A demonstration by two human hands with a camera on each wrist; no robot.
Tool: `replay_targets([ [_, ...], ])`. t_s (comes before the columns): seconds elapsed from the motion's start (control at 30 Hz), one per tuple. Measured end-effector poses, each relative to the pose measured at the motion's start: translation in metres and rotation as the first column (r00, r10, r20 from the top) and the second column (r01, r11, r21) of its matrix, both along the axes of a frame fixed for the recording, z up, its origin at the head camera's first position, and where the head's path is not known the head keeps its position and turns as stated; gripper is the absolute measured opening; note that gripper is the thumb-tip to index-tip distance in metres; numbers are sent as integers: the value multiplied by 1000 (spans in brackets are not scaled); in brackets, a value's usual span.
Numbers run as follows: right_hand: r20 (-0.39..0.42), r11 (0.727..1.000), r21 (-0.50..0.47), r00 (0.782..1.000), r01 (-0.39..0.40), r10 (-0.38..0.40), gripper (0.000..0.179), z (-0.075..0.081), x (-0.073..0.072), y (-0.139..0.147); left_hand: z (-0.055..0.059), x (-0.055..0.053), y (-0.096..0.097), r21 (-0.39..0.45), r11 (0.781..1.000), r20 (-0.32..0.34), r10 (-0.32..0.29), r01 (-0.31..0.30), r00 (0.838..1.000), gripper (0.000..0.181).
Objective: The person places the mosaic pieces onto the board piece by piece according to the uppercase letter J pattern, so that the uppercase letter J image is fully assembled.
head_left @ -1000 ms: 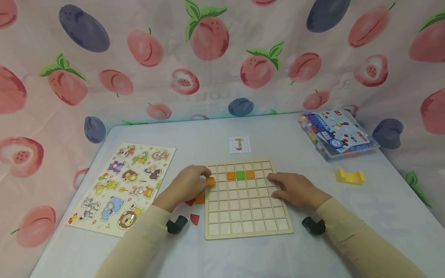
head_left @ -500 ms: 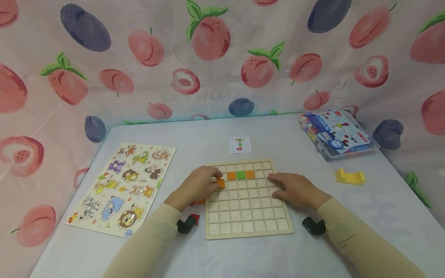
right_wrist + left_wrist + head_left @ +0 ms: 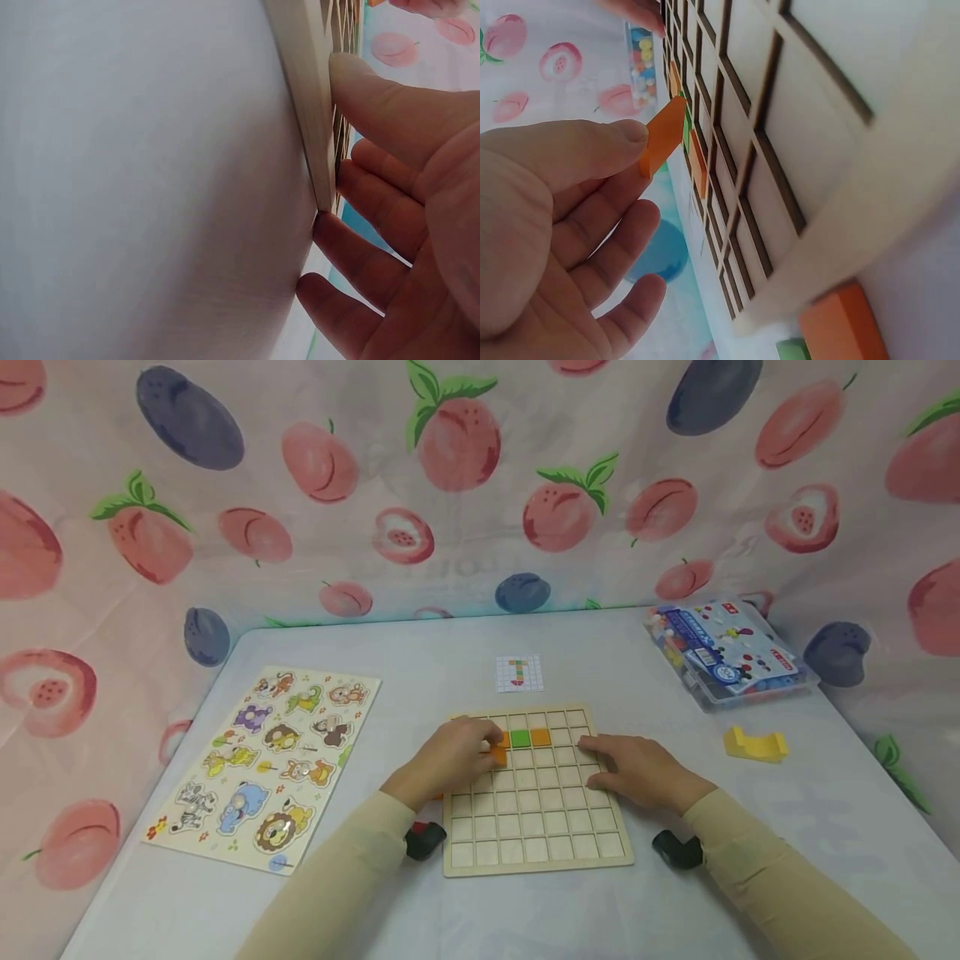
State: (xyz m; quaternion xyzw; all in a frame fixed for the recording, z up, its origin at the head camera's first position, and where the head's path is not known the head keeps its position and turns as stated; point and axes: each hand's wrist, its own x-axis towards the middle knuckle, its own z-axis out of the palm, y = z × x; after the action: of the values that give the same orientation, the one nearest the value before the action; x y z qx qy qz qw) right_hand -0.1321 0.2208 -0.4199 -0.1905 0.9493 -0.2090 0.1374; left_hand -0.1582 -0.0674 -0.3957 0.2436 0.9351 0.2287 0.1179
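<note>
Left hand (image 3: 450, 762): thumb and forefinger pinch an orange tile (image 3: 498, 756) over the grid board (image 3: 538, 865), mid-desk (image 3: 607, 652); contact with the board unclear. Other fingers loosely bent. Right hand (image 3: 637, 770): fingers spread, resting at the board's side nearer the desk's right edge.

Done so far: three tiles seated side by side in the second row from the desk's far edge, the green tile (image 3: 521, 739) between two orange ones. Held tile not yet set. Pattern card (image 3: 518, 673) lies between board and far edge; its stem and red foot, by my reading, remain. Loose orange piece (image 3: 844, 328) and green piece (image 3: 793, 350) beside the board.
</note>
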Motion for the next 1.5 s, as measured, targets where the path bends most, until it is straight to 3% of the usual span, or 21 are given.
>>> replay_targets([
  [0.23,-9,1000,-1,1000,-6,6,58,0,0,0,1,-2,8,21,999,-29,-34,34,999,26],
  [0.5,-7,1000,-2,1000,-3,3,59,0,0,-1,-6,-4,15,30,1000,11,-2,2,1000,27],
  [1.5,5,1000,0,1000,10,-10,59,0,0,0,-15,-9,25,12,1000,-1,-23,23,1000,25],
])
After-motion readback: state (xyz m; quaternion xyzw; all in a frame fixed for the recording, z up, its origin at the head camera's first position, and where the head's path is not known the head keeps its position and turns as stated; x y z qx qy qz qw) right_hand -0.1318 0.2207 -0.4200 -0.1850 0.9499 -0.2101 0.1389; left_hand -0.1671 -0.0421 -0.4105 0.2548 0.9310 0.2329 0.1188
